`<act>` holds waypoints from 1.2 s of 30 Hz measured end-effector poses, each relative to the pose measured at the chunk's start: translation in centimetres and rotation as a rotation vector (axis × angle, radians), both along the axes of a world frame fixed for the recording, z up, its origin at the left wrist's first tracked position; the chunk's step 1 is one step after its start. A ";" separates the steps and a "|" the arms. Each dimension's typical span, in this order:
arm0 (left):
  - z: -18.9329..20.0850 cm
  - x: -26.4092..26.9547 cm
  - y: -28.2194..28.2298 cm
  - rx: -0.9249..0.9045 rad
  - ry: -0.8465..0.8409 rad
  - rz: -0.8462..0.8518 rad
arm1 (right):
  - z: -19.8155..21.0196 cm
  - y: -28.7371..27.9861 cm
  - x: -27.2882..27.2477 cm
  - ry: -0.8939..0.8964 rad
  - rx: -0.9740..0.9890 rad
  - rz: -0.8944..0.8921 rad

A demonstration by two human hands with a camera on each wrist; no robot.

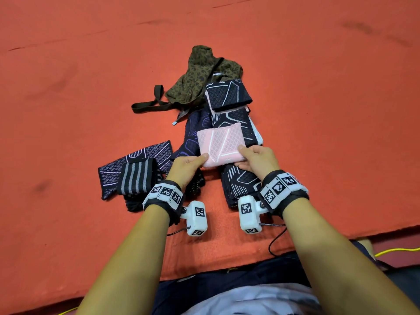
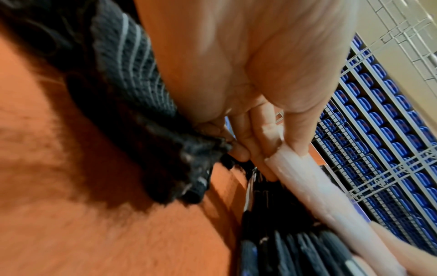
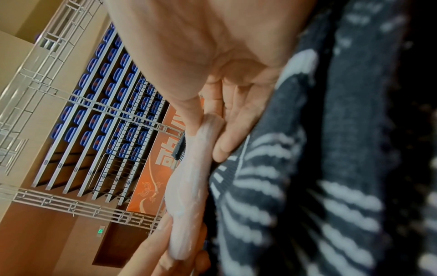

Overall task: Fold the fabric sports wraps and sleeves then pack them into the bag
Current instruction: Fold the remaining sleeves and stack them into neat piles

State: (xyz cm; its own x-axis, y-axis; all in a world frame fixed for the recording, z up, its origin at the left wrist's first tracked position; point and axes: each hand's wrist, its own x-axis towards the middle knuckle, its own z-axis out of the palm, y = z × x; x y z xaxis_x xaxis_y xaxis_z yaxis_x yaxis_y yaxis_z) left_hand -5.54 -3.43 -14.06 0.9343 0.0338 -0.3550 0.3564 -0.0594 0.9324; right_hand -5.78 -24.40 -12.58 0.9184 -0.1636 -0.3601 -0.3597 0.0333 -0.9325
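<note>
— What do we have in the hands?

— We see both on the same piece. The left hand (image 1: 187, 164) pinches the near left corner of the pink sleeve (image 1: 221, 145), thumb on top, fingers tucked under. The right hand (image 1: 258, 159) pinches the near right corner the same way.

— Do the wrist views agree?

— They do. From the left wrist we see the thumb (image 2: 299, 130) pressing the folded pink edge (image 2: 314, 186) down onto the fingers below it. From the right wrist we see the pink edge (image 3: 189, 186) clamped between thumb and fingers (image 3: 234, 130), with the other hand's fingertips on its far end.

— And the pose?

— Both forearms reach forward side by side, backs of the hands up, wrists low over the red mat (image 1: 68, 110).

— Where does the sleeve sit?

— We see it folded into a rough square, over a heap of dark patterned sleeves (image 1: 241, 183). A folded dark sleeve (image 1: 228, 95) lies beyond, overlapping the near edge of the olive camouflage bag (image 1: 200, 73). To the left lies a striped wrap (image 1: 138, 178) on another dark sleeve (image 1: 136, 160).
</note>
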 end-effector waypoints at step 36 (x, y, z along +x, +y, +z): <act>-0.5 0.3 -0.5 -0.032 -0.025 0.032 | 0.5 -0.3 -0.2 0.047 0.039 0.023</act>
